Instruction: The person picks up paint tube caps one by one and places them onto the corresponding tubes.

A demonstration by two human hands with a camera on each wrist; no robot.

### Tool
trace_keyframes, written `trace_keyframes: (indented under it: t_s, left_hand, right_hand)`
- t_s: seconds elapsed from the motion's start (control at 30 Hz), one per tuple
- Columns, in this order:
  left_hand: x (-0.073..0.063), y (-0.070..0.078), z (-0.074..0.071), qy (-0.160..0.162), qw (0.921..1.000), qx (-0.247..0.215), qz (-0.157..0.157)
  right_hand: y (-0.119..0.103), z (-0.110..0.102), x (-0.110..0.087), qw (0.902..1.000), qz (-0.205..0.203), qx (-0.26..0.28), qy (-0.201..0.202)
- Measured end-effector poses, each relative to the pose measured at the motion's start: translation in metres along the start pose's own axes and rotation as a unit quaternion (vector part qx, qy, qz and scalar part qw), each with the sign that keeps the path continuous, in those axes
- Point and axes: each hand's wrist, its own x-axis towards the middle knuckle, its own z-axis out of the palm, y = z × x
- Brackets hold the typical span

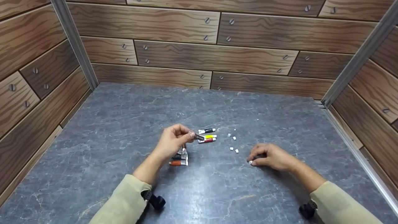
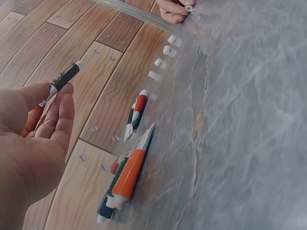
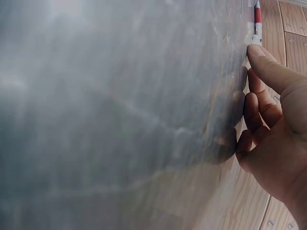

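Observation:
My left hand (image 1: 172, 140) pinches a small dark paint tube (image 2: 66, 76) by its flat end, thumb against fingers, its pale tip pointing away from the hand. In the head view this tube overlaps a yellow tube (image 1: 210, 136) and a red tube (image 1: 207, 140), with a black tube (image 1: 209, 131) just behind them. My right hand (image 1: 273, 157) is low at the tabletop on the right, holding a small white cap (image 1: 250, 162) between thumb and fingertips. Several more white caps (image 1: 234, 138) are scattered between the tubes and the right hand.
An orange tube (image 1: 178, 162) and a dark tube (image 1: 178, 156) lie beside the left wrist, partly hidden by it in the head view. The grey marbled table (image 1: 217, 193) is bounded by wood-patterned walls (image 1: 174, 53) and metal corner posts (image 1: 76, 43).

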Motion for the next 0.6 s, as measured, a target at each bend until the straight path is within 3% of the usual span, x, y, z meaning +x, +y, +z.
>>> trace_keyframes:
  t_s: [0.1,0.33,0.6]
  left_hand:
    - [-0.001,-0.001,0.002,-0.002,1.0,-0.002,0.002]
    - [-0.001,-0.002,0.01,-0.011,0.9997,-0.019,0.01]
    - [-0.003,0.0,0.015,-0.011,0.9996,-0.017,0.021]
  right_hand:
    - [0.0,0.0,0.0,0.9998,0.01,0.015,0.004]
    - [-0.003,-0.004,-0.003,0.9905,0.106,0.077,0.04]
    - [-0.015,-0.003,0.007,0.9838,0.109,0.099,0.103]
